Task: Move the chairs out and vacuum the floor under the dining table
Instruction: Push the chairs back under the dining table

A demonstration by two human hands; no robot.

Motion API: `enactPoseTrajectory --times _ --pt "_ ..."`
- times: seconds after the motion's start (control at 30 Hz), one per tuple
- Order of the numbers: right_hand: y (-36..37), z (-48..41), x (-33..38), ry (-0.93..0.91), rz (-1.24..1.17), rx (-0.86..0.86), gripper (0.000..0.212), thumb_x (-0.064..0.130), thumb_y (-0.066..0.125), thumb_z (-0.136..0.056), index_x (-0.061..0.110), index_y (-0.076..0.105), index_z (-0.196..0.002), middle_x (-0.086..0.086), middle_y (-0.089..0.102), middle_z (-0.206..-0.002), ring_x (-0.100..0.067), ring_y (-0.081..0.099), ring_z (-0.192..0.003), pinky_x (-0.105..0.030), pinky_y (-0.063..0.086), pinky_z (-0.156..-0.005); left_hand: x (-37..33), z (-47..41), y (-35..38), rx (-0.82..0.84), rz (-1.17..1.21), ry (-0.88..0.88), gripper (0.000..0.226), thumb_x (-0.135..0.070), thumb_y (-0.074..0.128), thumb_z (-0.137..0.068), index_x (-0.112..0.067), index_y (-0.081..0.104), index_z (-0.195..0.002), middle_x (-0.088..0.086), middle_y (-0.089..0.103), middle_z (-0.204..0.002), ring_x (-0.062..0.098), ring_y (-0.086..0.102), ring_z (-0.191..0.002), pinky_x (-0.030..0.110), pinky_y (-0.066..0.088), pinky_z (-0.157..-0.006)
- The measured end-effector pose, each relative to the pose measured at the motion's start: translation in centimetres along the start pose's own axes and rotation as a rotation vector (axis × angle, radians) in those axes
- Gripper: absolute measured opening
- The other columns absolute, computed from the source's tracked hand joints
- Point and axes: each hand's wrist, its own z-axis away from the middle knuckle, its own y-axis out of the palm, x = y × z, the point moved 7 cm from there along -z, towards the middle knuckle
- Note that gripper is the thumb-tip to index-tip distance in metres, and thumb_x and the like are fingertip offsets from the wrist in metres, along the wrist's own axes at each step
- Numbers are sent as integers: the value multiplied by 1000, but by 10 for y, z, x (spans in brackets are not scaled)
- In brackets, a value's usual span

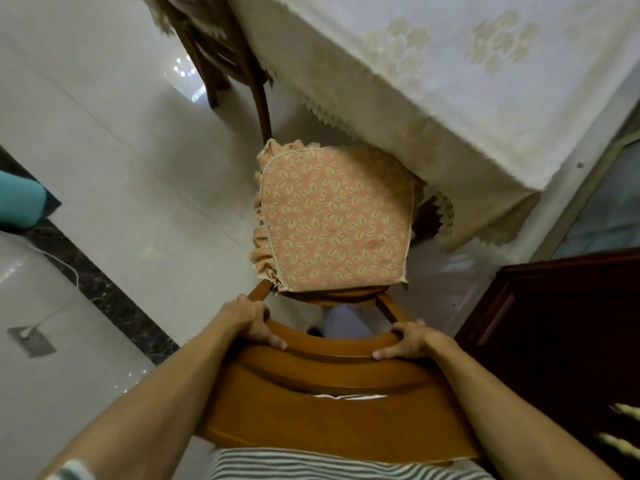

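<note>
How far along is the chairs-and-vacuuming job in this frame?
Done: nothing visibly. In hand: the left hand and right hand grip the backrest of the cushioned chair, its seat's far corner under the dining table cloth overhang. Left: a second chair stands against the table, and the floor needs vacuuming; no vacuum is in view.
</note>
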Motion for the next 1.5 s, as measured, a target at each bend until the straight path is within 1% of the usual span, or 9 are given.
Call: enactPoseTrajectory --times 0.17,0.27,0.4,0.63,0.83,0.97,1.13,1.23,1.5 --pt "-61 -18 15 -12 -60 -12 101 73 67 -72 29 27 -153 -14 10 -159 -36 22 -145 -48 28 -116 -1 -24 -84 -33 -82 -12 113 -93 61 -50 -37 39 -145 12 38 -141 31 46 -126 43 45 -104" --pt "-100 -34 20 -10 -107 12 103 76 66 -69 30 27 -153 -14 12 -159 -35 23 -145 -50 28 -117 -7 -39 -140 -2 -142 -4 107 -89 62 -56 -36 38 -146 11 38 -141 29 45 -126 41 45 -103" --pt "-150 -40 30 -32 -150 76 98 72 62 -77 26 24 -154 -13 14 -160 -34 19 -146 -47 25 -117 -19 -57 -211 41 -192 5 106 -87 64 -57 -35 39 -146 8 40 -139 26 46 -124 39 46 -102" --pt "-210 -38 43 -14 -183 120 95 70 57 -82 22 21 -156 -11 15 -161 -32 17 -148 -45 23 -118 -29 -76 -290 107 -265 8 102 -83 66 -61 -37 38 -147 8 37 -142 27 44 -127 40 44 -102" --pt "-246 -41 54 38 -274 130 102 76 61 -74 29 22 -155 -8 13 -163 -32 19 -148 -49 26 -118 -35 -91 -351 136 -317 35 102 -79 70 -62 -34 37 -148 7 35 -148 29 40 -134 43 40 -109" --pt "-262 -38 60 75 -355 132 105 77 63 -71 29 22 -155 -5 18 -162 -30 26 -145 -47 31 -116 -42 -100 -389 126 -351 79 105 -78 73 -58 -34 38 -147 4 36 -150 28 40 -135 44 39 -110" --pt "-270 -42 62 95 -469 87 104 75 65 -72 30 21 -155 -10 13 -162 -33 20 -147 -48 30 -116 -56 -110 -422 83 -390 93 103 -75 74 -60 -36 36 -148 9 30 -147 31 38 -134 46 40 -110" --pt "-276 -48 60 90 -542 63 102 72 66 -74 30 22 -155 -13 13 -162 -34 20 -147 -49 29 -116 -69 -117 -441 51 -460 113 106 -79 73 -57 -39 36 -147 9 30 -146 32 39 -132 47 40 -109" --pt "-304 -70 44 62 -619 30 100 73 66 -73 28 27 -154 -6 26 -160 -29 31 -143 -45 32 -115 -113 -132 -486 15 -552 157 104 -77 71 -63 -33 35 -149 11 31 -152 34 39 -136 46 39 -111"
